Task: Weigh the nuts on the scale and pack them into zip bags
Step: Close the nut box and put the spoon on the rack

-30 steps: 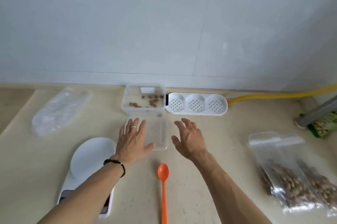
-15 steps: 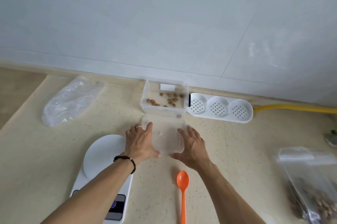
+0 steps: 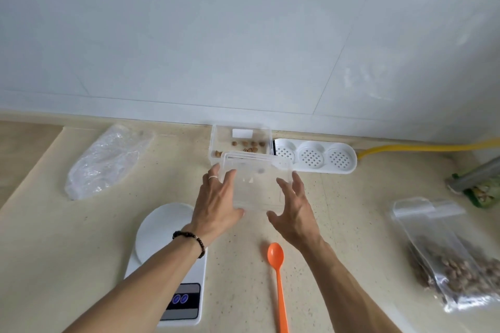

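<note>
Both hands hold one clear plastic lid (image 3: 257, 183) between them, above the counter (image 3: 351, 224). Left hand (image 3: 216, 205): fingers curled round the lid's left edge, thumb under its near corner, a ring on one finger, a bead bracelet (image 3: 190, 240) at the wrist. Right hand (image 3: 293, 208): fingers spread and bent against the lid's right edge, thumb at the near corner. The lid is tilted, its far edge overlapping the near rim of the box behind it.

Just beyond the hands: clear plastic box (image 3: 240, 143) against the wall, a few loose nuts (image 3: 247, 144) scattered on its floor, a white label on its far wall. Touching the box's right side, past the right hand's fingertips: white tray (image 3: 315, 156) with three round perforated cups.

Below the left wrist: white kitchen scale (image 3: 167, 259), round platform bare, display toward the person, partly under the forearm. Between the two forearms, nearer the right: orange spoon (image 3: 277, 278), bowl pointing toward the hands, handle running off the near edge of view.

Well off to the left of the left hand: crumpled pile of clear plastic bags (image 3: 105, 159). Well off to the right of the right hand: zip bags (image 3: 443, 257) lying flat, filled with nuts. Beyond those, a green packet (image 3: 484, 193) under a grey bar, contents not readable. Yellow hose (image 3: 422, 147) runs along the wall base to the right.
</note>
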`<state>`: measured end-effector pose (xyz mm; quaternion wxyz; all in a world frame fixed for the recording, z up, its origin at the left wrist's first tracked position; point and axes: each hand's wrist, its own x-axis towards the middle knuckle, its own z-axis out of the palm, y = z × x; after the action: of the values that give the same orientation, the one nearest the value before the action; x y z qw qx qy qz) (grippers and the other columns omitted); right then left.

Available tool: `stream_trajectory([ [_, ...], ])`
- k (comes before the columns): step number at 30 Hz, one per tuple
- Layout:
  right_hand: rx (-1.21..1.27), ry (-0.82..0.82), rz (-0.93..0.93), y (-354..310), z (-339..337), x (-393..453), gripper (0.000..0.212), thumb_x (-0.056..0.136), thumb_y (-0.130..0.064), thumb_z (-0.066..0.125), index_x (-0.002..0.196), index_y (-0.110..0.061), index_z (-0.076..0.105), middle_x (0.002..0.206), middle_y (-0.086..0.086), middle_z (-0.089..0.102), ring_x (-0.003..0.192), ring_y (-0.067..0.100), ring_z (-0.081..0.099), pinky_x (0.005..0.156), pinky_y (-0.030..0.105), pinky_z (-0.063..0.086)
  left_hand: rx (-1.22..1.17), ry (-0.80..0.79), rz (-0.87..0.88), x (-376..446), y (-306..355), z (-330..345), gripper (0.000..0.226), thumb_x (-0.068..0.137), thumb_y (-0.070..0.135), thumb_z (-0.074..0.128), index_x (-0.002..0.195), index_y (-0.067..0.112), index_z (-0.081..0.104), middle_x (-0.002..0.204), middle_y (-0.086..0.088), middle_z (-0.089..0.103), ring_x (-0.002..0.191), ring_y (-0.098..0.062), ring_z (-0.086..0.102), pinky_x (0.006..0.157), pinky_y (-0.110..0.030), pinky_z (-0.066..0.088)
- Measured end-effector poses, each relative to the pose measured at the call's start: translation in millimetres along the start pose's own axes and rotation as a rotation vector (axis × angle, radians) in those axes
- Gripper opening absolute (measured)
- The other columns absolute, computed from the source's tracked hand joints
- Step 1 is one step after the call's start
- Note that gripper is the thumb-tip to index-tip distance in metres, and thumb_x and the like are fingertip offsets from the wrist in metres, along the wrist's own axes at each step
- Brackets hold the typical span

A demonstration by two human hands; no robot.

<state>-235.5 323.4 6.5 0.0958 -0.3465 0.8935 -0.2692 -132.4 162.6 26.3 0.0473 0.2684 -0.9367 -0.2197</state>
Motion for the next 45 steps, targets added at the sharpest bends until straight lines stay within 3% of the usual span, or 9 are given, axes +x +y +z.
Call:
stream_trajectory([
  [3, -0.005, 0.028, -0.012, -16.5, -19.2, 21.2, 0.078, 0.076, -0.019, 0.080, 0.142, -0.008, 0.041, 0.157, 0.022, 0.020, 0.139, 0.037, 0.035, 0.104, 0.044, 0.044, -0.037, 0.036, 0.030, 18.6, -4.8, -21.2, 0.089, 0.070, 0.029, 0.082, 0.143, 0.022, 0.033, 0.152, -0.023, 0.016, 0.140, -0.035, 0.021, 0.107, -0.037, 0.039],
  [8, -0.038, -0.034, -0.072, -35.9, -34.3, 71.7, 0.074, 0.075, -0.026, 0.079, 0.139, -0.013, 0.043, 0.150, 0.014, 0.032, 0.122, 0.032, 0.051, 0.092, 0.043, 0.053, -0.131, -0.010, -0.018, 63.0, -20.3, -41.5, 0.088, 0.072, 0.025, 0.082, 0.144, 0.021, 0.033, 0.146, -0.021, 0.028, 0.145, -0.028, 0.010, 0.105, -0.035, 0.036],
  [11, -0.042, -0.093, -0.054, -38.4, -35.6, 97.8, 0.072, 0.079, -0.027, 0.076, 0.142, -0.015, 0.041, 0.152, 0.011, 0.029, 0.123, 0.030, 0.050, 0.096, 0.037, 0.047, -0.142, -0.057, -0.048, 89.9, -28.6, -39.1, 0.092, 0.070, 0.027, 0.083, 0.146, 0.022, 0.032, 0.143, -0.024, 0.031, 0.145, -0.026, 0.008, 0.104, -0.035, 0.037],
  [27, -0.092, -0.237, 0.066, -32.7, -24.6, 131.3, 0.062, 0.088, -0.029, 0.069, 0.144, -0.016, 0.044, 0.160, 0.007, 0.022, 0.140, 0.025, 0.037, 0.109, 0.037, 0.034, 0.064, -0.201, -0.033, 127.1, -40.7, -33.7, 0.081, 0.076, 0.035, 0.077, 0.144, 0.023, 0.035, 0.144, -0.020, 0.029, 0.132, -0.032, 0.035, 0.096, -0.038, 0.045],
  [30, -0.103, -0.248, 0.077, -29.6, -20.3, 132.6, 0.065, 0.089, -0.032, 0.068, 0.146, -0.019, 0.042, 0.162, 0.005, 0.018, 0.143, 0.025, 0.033, 0.113, 0.039, 0.033, 0.186, -0.168, 0.058, 128.7, -42.8, -31.6, 0.077, 0.079, 0.041, 0.073, 0.144, 0.026, 0.035, 0.157, -0.021, 0.011, 0.142, -0.034, 0.022, 0.101, -0.042, 0.044],
  [33, -0.107, -0.254, 0.062, -23.6, -22.2, 133.5, 0.063, 0.087, -0.036, 0.067, 0.145, -0.021, 0.044, 0.160, 0.002, 0.024, 0.142, 0.022, 0.033, 0.113, 0.041, 0.033, 0.223, -0.233, 0.176, 129.1, -44.6, -22.5, 0.075, 0.088, 0.052, 0.060, 0.151, 0.037, 0.021, 0.161, -0.013, -0.008, 0.149, -0.031, -0.004, 0.117, -0.053, 0.019],
  [39, 0.202, -0.053, 0.387, -12.3, -20.9, 146.6, 0.053, 0.092, -0.034, 0.058, 0.136, -0.006, 0.048, 0.135, 0.012, 0.054, 0.120, 0.027, 0.053, 0.094, 0.035, 0.044, 0.313, -0.314, 0.215, 128.1, -52.5, -4.7, 0.067, 0.098, 0.060, 0.027, 0.149, 0.043, -0.012, 0.157, -0.012, -0.027, 0.143, -0.029, -0.029, 0.119, -0.054, 0.004],
  [43, 0.401, -0.085, 0.531, -15.2, -7.4, 152.4, 0.025, 0.087, -0.029, 0.064, 0.091, -0.004, 0.066, 0.090, 0.015, 0.069, 0.084, 0.031, 0.064, 0.074, 0.045, 0.055, 0.346, -0.314, 0.212, 129.0, -51.6, -1.6, 0.062, 0.098, 0.059, 0.021, 0.148, 0.046, -0.015, 0.156, -0.012, -0.029, 0.143, -0.030, -0.030, 0.118, -0.056, 0.002],
  [45, 0.448, -0.006, 0.539, -17.6, -5.3, 152.3, 0.019, 0.083, -0.024, 0.069, 0.078, -0.005, 0.066, 0.071, 0.007, 0.062, 0.066, 0.023, 0.057, 0.060, 0.035, 0.050, 0.350, -0.307, 0.210, 129.1, -51.0, -0.5, 0.061, 0.099, 0.058, 0.022, 0.148, 0.048, -0.014, 0.156, -0.013, -0.029, 0.143, -0.031, -0.030, 0.118, -0.057, 0.002],
])
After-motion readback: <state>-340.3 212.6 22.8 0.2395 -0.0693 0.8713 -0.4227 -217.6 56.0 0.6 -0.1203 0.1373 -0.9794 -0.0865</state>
